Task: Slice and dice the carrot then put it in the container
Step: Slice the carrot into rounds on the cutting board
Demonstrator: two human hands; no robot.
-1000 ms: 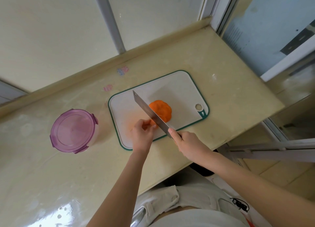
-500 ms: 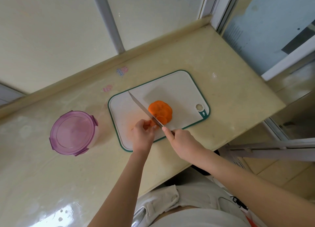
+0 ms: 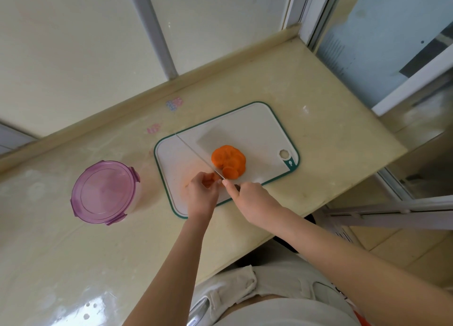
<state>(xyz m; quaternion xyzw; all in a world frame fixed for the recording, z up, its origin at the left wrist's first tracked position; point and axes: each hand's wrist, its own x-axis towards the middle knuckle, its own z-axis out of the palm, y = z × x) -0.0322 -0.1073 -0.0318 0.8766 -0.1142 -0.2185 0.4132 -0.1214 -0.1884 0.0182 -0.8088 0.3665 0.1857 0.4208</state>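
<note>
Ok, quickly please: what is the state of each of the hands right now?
Left hand: closed, pinching the carrot piece on the cutting board.
Right hand: closed, gripping the knife.

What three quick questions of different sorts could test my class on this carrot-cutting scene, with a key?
1. True or false: the purple lid is closed on the container.
2. Where do the carrot slices lie? A) in the container B) on the cutting board C) on the bare counter
3. Fill in: the left hand holds the carrot stub while the right hand has its grip on the ___.

Key: 1 true; 2 B; 3 knife.
</note>
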